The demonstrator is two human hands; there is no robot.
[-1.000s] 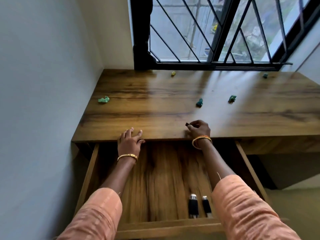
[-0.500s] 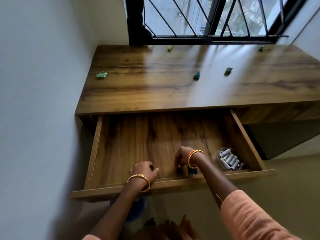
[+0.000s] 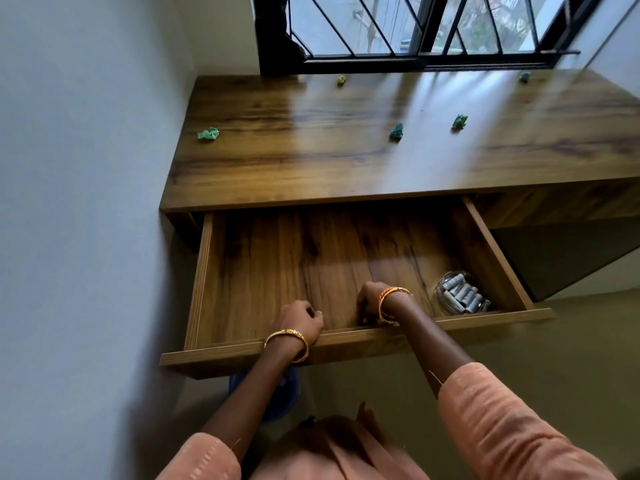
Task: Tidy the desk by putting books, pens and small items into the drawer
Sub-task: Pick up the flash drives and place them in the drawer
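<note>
I see the wide wooden drawer (image 3: 242, 271) pulled fully out under the desk. My left hand (image 3: 299, 320) curls over its front edge; my right hand (image 3: 372, 303) reaches inside, grip unclear. A clear pouch of small cylinders (image 3: 459, 296) sits at the right corner.

The right hand (image 3: 372, 301) curls down at the drawer's (image 3: 202, 282) front edge, and whatever its fingers touch is hidden beneath it. The left hand's (image 3: 301, 318) fingertips fold out of sight. A clear packet (image 3: 459, 297) in the drawer's front right corner holds rolled items too small to identify. The counter (image 3: 346, 161) runs off the right edge. A blue object (image 3: 280, 407) below the drawer is mostly hidden.
</note>
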